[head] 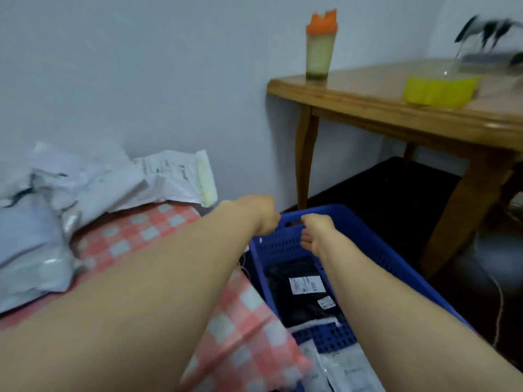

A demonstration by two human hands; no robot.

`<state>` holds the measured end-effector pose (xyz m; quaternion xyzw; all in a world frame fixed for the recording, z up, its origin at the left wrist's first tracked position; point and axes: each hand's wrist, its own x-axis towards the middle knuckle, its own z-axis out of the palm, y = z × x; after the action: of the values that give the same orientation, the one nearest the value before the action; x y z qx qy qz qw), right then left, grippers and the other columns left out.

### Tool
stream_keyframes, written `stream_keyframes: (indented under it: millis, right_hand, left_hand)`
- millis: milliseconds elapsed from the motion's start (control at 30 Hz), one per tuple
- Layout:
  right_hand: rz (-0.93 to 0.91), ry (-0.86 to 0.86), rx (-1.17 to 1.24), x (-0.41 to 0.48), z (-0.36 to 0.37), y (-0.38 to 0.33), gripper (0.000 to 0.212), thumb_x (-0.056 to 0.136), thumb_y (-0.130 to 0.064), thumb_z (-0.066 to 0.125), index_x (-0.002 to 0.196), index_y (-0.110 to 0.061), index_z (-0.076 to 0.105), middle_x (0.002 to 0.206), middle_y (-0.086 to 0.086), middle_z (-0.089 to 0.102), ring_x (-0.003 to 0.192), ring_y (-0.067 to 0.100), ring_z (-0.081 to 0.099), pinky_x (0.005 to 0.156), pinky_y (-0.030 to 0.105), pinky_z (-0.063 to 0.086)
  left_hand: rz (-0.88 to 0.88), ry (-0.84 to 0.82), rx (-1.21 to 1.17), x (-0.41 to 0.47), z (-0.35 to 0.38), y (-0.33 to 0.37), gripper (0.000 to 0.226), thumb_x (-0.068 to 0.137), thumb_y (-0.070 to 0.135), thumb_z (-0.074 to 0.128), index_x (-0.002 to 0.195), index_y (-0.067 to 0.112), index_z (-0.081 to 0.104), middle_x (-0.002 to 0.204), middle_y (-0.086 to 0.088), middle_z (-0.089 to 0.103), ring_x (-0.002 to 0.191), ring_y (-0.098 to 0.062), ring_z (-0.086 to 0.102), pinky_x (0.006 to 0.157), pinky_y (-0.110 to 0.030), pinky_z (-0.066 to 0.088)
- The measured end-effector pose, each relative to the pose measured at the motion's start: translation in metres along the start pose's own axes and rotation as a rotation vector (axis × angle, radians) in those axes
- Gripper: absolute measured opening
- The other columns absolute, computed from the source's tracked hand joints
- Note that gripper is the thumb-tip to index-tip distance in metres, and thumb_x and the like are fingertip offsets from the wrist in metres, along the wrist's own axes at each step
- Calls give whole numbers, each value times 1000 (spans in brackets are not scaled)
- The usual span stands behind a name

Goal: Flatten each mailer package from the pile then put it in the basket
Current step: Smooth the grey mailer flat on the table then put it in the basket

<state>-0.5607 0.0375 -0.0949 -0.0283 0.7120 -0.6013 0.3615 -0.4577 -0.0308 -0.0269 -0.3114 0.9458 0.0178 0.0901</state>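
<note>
At the 12 o'clock end of the basket point(368, 244), the left hand point(263, 219) and right hand point(317, 230) curl round its rim. It runs 12 to 6, holding a black mailer point(297, 309) and white mailers point(348, 369).

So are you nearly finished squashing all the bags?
Some is done: a black mailer and pale mailers lie in the blue basket. No mailer is in hand now: the left-hand grip and right-hand grip hold the basket's far rim. Left to do: the crumpled pile on the checked cloth.
</note>
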Motion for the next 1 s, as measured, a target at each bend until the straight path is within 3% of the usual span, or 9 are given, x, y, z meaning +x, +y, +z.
stream_keyframes:
  millis: [67, 133, 233, 300, 367, 633, 733, 833, 1000]
  right_hand:
    - [-14, -70, -43, -33, 16, -15, 36, 98, -11, 39, 132, -1, 44, 133, 22, 52, 122, 36, 52, 104, 42, 40]
    - [-77, -163, -102, -64, 38, -23, 38, 98, -8, 38, 134, 2, 42, 142, 23, 43, 132, 38, 40, 107, 43, 37]
    - [-169, -228, -180, -107, 79, -24, 31, 96, -7, 43, 123, 6, 51, 124, 34, 52, 120, 40, 53, 100, 42, 44]
    - [-226, -315, -327, -137, 111, -20, 14, 94, -9, 47, 88, 0, 55, 83, 30, 52, 78, 29, 63, 68, 28, 54]
    - [-292, -366, -454, -153, 139, -14, 24, 92, -10, 49, 69, -11, 44, 66, 9, 42, 54, 17, 41, 47, 21, 34]
    - [-693, -542, -753, -213, 251, 22, 36, 85, -9, 52, 52, -16, 40, 55, 3, 35, 54, 18, 32, 52, 30, 25]
    - [-698, -540, -802, -214, 283, 33, 21, 90, -16, 52, 74, -4, 59, 73, 14, 52, 76, 27, 55, 63, 28, 31]
    - [-671, -502, -789, -207, 309, 43, 33, 92, -21, 50, 108, 6, 60, 111, 24, 62, 106, 35, 58, 69, 26, 32]
    - [-644, -457, -687, -200, 334, 45, 40, 89, -35, 59, 104, 2, 61, 105, 21, 63, 97, 32, 60, 73, 29, 38]
  left_hand:
    - [-34, 40, -20, -36, -12, -16, 43, 99, 29, 38, 134, 5, 44, 140, -16, 46, 127, -32, 45, 102, -36, 37]
    - [-85, 57, -41, -71, -17, -35, 44, 99, 29, 40, 136, 5, 41, 140, -17, 44, 128, -32, 43, 103, -37, 36]
    - [-178, 76, -94, -121, -13, -71, 54, 98, 36, 40, 141, 5, 31, 145, -17, 35, 132, -32, 36, 106, -40, 32]
    - [-226, 83, -145, -152, -5, -96, 61, 98, 37, 40, 147, 4, 22, 150, -17, 29, 136, -31, 32, 108, -38, 30]
    - [-278, 83, -195, -175, 5, -115, 63, 98, 37, 41, 147, 3, 20, 150, -16, 28, 136, -31, 32, 109, -39, 30]
    - [-604, 145, -343, -262, 56, -225, 62, 94, 38, 46, 141, 1, 29, 146, -18, 31, 134, -32, 31, 110, -39, 28]
    - [-729, 179, -385, -286, 68, -260, 68, 96, 35, 45, 146, -1, 18, 152, -20, 18, 141, -32, 20, 115, -37, 21]
    - [-898, 218, -422, -302, 74, -286, 74, 97, 34, 42, 149, -1, 3, 155, -25, -2, 145, -37, 2, 117, -40, 9]
    - [-1221, 341, -637, -309, 85, -329, 81, 91, 32, 50, 147, -1, 3, 152, -28, 7, 142, -41, 10, 116, -45, 15]
